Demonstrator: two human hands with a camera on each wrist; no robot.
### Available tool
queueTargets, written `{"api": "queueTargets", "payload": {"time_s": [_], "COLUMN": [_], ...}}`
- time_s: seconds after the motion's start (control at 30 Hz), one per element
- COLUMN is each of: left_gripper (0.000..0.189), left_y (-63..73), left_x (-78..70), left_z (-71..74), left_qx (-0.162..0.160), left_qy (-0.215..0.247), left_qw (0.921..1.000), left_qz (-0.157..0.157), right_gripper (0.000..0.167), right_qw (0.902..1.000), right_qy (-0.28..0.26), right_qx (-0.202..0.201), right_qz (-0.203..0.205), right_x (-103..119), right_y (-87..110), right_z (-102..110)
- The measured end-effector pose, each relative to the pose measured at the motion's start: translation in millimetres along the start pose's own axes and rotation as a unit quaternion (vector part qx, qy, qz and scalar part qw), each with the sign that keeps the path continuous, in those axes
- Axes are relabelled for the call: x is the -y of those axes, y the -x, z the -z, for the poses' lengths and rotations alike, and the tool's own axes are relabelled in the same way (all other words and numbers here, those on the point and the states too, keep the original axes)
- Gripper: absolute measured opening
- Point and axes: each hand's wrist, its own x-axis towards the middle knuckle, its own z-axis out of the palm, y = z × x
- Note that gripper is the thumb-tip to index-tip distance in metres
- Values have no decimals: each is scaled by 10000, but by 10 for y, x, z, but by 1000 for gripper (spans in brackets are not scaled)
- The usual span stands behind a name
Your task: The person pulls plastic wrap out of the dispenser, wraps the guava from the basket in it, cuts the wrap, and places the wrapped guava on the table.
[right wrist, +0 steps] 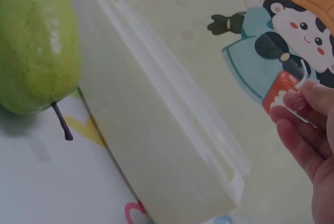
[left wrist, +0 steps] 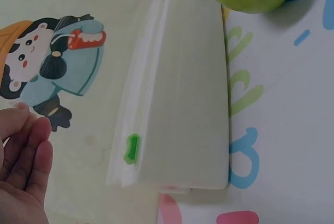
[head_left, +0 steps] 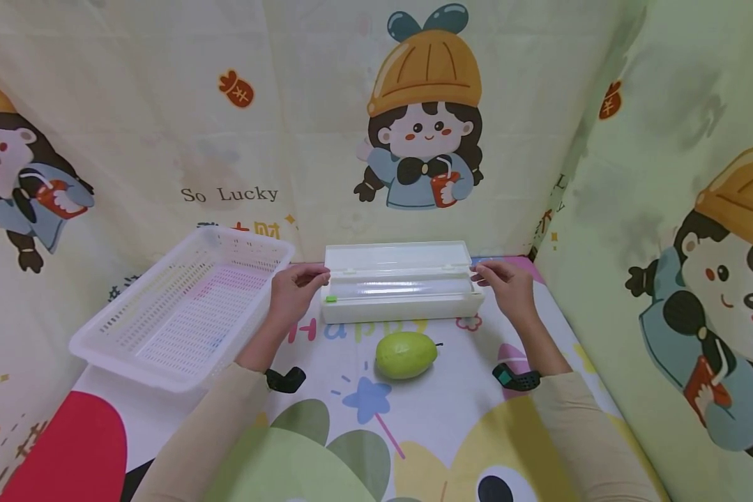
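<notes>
A white plastic wrap dispenser box (head_left: 408, 309) stands with its lid (head_left: 395, 254) raised, and a roll of clear plastic wrap (head_left: 408, 287) shows inside. A small green slider (left wrist: 132, 149) sits at its left end. My left hand (head_left: 295, 293) is at the box's left end, thumb and fingertips pinched together on what looks like the edge of the clear wrap. At the right end, my right hand (head_left: 508, 286) pinches the wrap likewise; the film itself is hard to see. A green pear (head_left: 406, 355) with a dark stem lies in front of the box.
On the left stands a white perforated plastic basket (head_left: 134, 369). The table carries a printed cloth (head_left: 452, 418), and patterned curtains (head_left: 314, 139) hang behind and at the sides. Dark wrist cameras (head_left: 286, 380) sit on both wrists.
</notes>
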Motion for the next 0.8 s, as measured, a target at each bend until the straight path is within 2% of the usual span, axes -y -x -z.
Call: {"api": "queueTargets", "payload": {"time_s": [0.17, 0.4, 0.63, 0.8], "left_gripper": [29, 34, 27, 23], "left_y": [16, 14, 9, 86], "left_x": [-36, -88, -183, -429], "left_z": [3, 14, 47, 90], "left_qx": [29, 43, 54, 93], "left_qy": [103, 165, 222, 121], "left_qw": [9999, 9998, 9995, 9996], "left_qz": [-65, -92, -211, -241], "right_gripper": [25, 24, 23, 20], "right_qw": [9998, 9999, 9994, 9983], "right_qy": [-199, 31, -106, -188], "right_qx": [3, -135, -184, -272], "right_qz": [19, 70, 272, 476], "right_x": [134, 417, 498, 522], "right_y": [35, 124, 126, 107], "right_z": [27, 61, 90, 116]}}
